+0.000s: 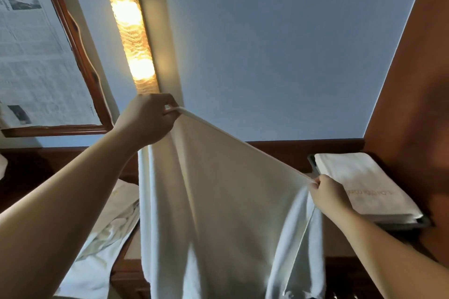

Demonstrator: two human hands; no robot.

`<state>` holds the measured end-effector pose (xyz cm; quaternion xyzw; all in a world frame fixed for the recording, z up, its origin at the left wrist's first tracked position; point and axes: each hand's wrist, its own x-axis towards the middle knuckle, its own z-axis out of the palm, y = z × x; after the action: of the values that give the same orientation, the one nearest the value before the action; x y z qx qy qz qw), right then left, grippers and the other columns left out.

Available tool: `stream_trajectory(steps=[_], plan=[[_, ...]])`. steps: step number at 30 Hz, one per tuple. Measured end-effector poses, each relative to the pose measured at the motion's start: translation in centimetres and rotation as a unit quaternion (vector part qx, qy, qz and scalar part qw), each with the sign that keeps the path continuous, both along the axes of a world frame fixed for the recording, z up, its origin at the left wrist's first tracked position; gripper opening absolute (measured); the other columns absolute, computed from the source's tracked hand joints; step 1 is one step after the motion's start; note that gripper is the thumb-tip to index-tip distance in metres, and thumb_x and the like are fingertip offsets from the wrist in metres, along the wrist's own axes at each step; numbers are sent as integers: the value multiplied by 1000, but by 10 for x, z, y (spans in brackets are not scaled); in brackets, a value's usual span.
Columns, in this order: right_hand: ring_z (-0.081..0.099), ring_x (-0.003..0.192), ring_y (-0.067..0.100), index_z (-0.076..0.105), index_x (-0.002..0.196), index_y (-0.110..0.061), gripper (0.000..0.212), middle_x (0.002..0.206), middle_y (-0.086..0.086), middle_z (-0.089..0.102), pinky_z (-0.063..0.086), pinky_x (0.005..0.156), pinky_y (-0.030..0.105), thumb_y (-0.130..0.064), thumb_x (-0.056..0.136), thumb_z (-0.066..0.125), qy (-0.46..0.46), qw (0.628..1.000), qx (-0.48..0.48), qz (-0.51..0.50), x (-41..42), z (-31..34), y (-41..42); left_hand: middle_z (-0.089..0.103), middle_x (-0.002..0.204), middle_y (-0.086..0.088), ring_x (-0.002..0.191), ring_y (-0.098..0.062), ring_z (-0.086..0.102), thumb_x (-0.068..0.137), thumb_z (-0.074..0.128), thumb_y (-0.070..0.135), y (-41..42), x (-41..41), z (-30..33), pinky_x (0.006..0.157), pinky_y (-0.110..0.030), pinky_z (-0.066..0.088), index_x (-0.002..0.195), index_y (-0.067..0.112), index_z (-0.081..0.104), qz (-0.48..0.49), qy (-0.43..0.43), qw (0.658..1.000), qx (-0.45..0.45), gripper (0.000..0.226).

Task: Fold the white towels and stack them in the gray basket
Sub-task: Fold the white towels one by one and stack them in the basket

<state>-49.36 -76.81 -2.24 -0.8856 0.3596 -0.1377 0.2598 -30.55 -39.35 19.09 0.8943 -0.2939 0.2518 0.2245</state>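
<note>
- A white towel [218, 201] is held up in the air in front of the camera, spread between two bare hands and hanging down past the bottom edge of the view.
- The towel's upper left corner is pinched by the left hand [148, 119], which is raised high; its fingers [167, 108] are curled tightly, with the hem caught between thumb and fingertips.
- The opposite corner is gripped by the right hand [328, 192], held lower and further right; its fingers are closed round the bunched edge, so that nothing of an open palm is seen.
- The top hem is drawn taut in a slanting line from the left hand down to the right hand, and soft vertical folds are formed in the cloth below.
- A stack of folded white towels [364, 184] is seen just behind the right hand, lying in a gray basket [424, 222], of which only a dark rim is visible at the near right corner and at the far left corner.
- Faint lettering is carried on the top folded towel; it cannot be read.
- Unfolded white towels [107, 233] are left crumpled at the lower left on a dark wooden counter [126, 272].
- A lit wall lamp [131, 29] is mounted above the left hand, beside a wood-framed newspaper print [36, 56] on the blue wall.
</note>
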Motion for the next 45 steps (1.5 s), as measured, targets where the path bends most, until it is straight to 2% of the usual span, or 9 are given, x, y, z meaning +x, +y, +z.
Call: stream_trajectory(steps=[3,8,11,14,18,26,33,38,45], plan=[[58,74,21,54,89,-18,26,81,5,59,48,65,35,-29,110,44,-22,998,49,14,4,-1,3,73,97,-6,81,-23,60,98,65,29,-2,-3,-7,72,-32,41,107,23,76,23,14,1000,-7,15],[52,67,12,59,85,-21,27,70,-6,55,38,62,29,-27,109,47,-103,969,91,206,18,86,57,71,95,5,76,-14,67,90,61,19,-30,-20,-26,63,-27,54,104,40,69,-20,130,991,12,26],[51,67,3,57,83,-17,36,73,-7,58,40,64,23,-42,108,48,-114,948,28,297,28,144,83,73,93,9,84,-6,69,87,73,51,-58,-40,-39,69,-26,53,111,45,64,-102,199,974,42,27],[52,70,7,62,87,-17,36,76,1,60,44,67,33,-45,107,50,-138,931,-16,337,32,184,93,70,70,21,67,7,64,80,73,72,-82,-57,-47,66,-23,45,107,43,67,-176,226,957,33,40],[45,63,6,69,87,-26,27,70,-9,50,38,58,22,-43,104,57,-136,915,3,379,27,216,91,74,67,10,62,-6,66,93,70,55,-91,-62,-43,64,-26,46,125,44,62,-244,269,931,-23,35],[61,82,26,75,94,-30,16,93,14,69,46,79,35,-40,101,64,-184,890,40,415,21,225,83,65,64,-2,52,-17,53,98,73,37,-94,-63,-26,50,-24,43,100,12,65,-342,366,860,-95,26],[53,65,5,60,82,-32,19,78,-6,63,39,61,26,-38,95,72,-47,942,-100,318,17,194,51,51,62,-1,57,-9,45,103,57,50,-82,-46,-15,54,-19,37,86,14,59,-243,176,954,-13,40],[53,74,14,49,74,-31,30,77,-7,56,36,62,25,-17,98,57,-81,962,-118,233,17,151,35,52,58,1,57,-19,50,102,54,56,-65,-25,-5,57,-32,42,84,21,53,-189,82,979,9,39],[61,73,20,64,82,-21,21,72,-3,65,41,64,25,-2,86,56,-84,985,-86,121,0,121,2,58,63,0,65,-19,56,103,56,51,-22,10,-9,63,-32,42,81,24,54,-98,67,993,-25,36]])
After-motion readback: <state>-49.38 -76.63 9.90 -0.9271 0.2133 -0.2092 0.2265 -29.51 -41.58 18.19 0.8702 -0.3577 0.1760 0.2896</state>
